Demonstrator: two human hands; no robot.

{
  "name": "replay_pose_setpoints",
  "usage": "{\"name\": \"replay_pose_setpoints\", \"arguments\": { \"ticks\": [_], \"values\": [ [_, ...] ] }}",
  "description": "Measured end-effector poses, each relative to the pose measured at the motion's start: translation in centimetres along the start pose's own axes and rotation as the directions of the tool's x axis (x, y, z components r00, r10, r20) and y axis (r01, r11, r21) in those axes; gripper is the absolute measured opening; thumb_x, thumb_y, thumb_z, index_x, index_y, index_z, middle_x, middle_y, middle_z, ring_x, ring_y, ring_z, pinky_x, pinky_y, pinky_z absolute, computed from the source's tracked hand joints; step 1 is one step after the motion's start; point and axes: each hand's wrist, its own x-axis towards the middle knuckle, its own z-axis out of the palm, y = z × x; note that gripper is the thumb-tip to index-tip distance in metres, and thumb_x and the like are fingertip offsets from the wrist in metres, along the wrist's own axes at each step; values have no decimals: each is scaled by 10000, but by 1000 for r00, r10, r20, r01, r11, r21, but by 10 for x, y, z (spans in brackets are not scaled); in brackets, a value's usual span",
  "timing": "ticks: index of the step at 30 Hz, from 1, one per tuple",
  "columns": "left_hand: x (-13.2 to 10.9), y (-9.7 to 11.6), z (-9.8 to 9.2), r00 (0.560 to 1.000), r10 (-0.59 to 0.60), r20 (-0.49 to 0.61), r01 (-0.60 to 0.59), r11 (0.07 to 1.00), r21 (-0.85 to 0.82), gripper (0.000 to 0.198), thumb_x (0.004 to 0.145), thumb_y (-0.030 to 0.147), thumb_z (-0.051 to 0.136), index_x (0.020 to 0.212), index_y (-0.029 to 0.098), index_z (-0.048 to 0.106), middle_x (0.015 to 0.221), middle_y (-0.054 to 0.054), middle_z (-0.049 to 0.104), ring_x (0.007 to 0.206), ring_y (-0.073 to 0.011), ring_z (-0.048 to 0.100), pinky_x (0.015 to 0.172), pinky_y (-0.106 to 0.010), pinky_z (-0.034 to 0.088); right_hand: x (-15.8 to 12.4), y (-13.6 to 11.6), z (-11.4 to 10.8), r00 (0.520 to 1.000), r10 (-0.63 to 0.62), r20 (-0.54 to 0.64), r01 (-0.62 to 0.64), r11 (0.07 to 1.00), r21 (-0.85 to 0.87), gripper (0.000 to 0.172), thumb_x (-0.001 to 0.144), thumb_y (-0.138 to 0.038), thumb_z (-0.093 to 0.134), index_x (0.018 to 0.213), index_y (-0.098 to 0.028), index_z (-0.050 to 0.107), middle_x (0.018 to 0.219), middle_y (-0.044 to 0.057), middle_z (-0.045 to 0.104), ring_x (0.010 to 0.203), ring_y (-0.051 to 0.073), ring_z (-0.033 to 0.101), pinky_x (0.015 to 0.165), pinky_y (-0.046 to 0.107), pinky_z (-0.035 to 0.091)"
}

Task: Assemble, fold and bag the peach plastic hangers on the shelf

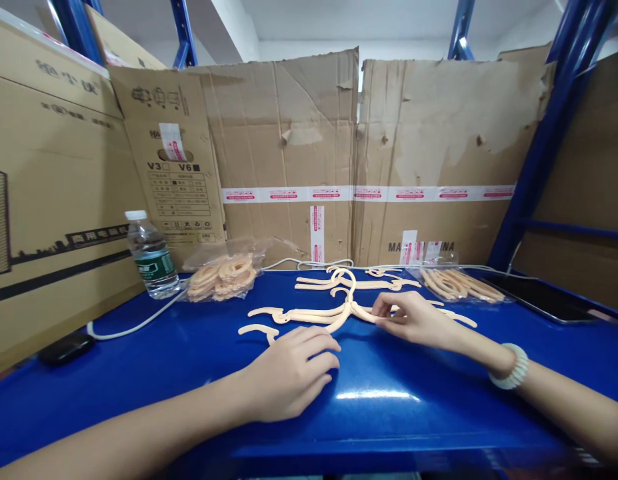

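A cream plastic folding clothes hanger (349,309) lies nearest me on the blue surface, its hook pointing away. My right hand (411,319) pinches its right arm between thumb and fingers. Over its left arm lies my left hand (296,373), palm down, fingers apart and slightly bent; its thumb and what is under the palm are hidden. Another hanger (313,315) lies just behind, partly covered by the front one. Farther back are more cream hangers (319,283) with small hooked pieces (383,272).
The blue tabletop (379,427) is walled by cardboard boxes (283,147). At left stand a water bottle (153,260), a black device (66,349) and a bag of cream parts (223,275). At right are another bag (456,283) and a dark tablet-like device (533,297). A white cable (133,330) crosses the left side.
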Motion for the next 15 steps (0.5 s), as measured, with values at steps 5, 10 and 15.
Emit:
{"name": "replay_pose_setpoints", "arguments": {
  "ticks": [5, 10, 15],
  "values": [
    [1, -5, 0, 995, -91, 31, 92, 995, -36, 269, 871, 187, 498, 1117, 219, 601, 1191, -108, 605, 1109, -288, 527, 974, -423, 369, -1, 6, -1, 997, -34, 73, 48, 977, -206, 87, 698, -120, 588, 753, -178, 622, 778, 37, 647, 720, 175, 588, 643, 272, 454],
    [1, -6, -1, 986, -148, 77, 148, 989, 7, 292, 894, 258, 490, 1170, 216, 577, 1272, -112, 564, 1185, -294, 482, 1019, -435, 338, 0, 10, -2, 995, -16, 103, 44, 962, -271, 101, 707, -112, 576, 767, -180, 622, 781, 38, 644, 692, 171, 580, 592, 254, 416],
    [-1, -9, 0, 982, -176, 67, 178, 984, -31, 334, 912, 324, 485, 1227, 238, 554, 1345, -107, 519, 1265, -301, 418, 1055, -455, 306, 0, 17, -2, 997, 21, 77, -1, 969, -247, 186, 752, -146, 587, 933, -180, 617, 873, 61, 659, 760, 192, 607, 650, 284, 456]
  ]
}}
